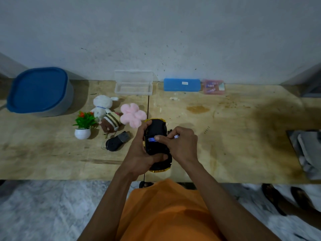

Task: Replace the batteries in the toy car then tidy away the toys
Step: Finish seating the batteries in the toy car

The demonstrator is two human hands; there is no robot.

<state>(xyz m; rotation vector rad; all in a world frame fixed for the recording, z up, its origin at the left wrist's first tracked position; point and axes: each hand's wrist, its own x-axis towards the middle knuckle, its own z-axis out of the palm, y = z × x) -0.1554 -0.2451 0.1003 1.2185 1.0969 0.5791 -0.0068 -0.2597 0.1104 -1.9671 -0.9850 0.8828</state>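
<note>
The toy car [157, 145] is upside down, with its black belly facing up and a bit of yellow showing at both ends. It is near the front edge of the worktop [234, 136], about in the middle. The left hand [140, 153] holds the car, with its fingers curled round the left side and the thumb on the belly. The right hand [180, 145] pinches a small blue battery [152, 139] with its first finger and thumb, right on the car's belly. The same hand also holds a second battery [176, 136], and only its white tip pokes out between the curled fingers.

Just left of the car lies a black cover piece [116, 141]. Behind that sit a brown striped soft toy [110, 122], a white bunny [102, 106] and a fluffy pink flower [132, 114], all close together. A tiny green plant in a white pot [83, 125] stands left of them. A big tub with a blue lid [39, 91] sits at the back left corner.

Along the back edge are a clear box with its lid open [133, 84], a blue case [182, 85] and a small pink box [214, 86]. Some grey cloth [307, 150] lies at the right edge.

The person wears an orange shirt [165, 211].
</note>
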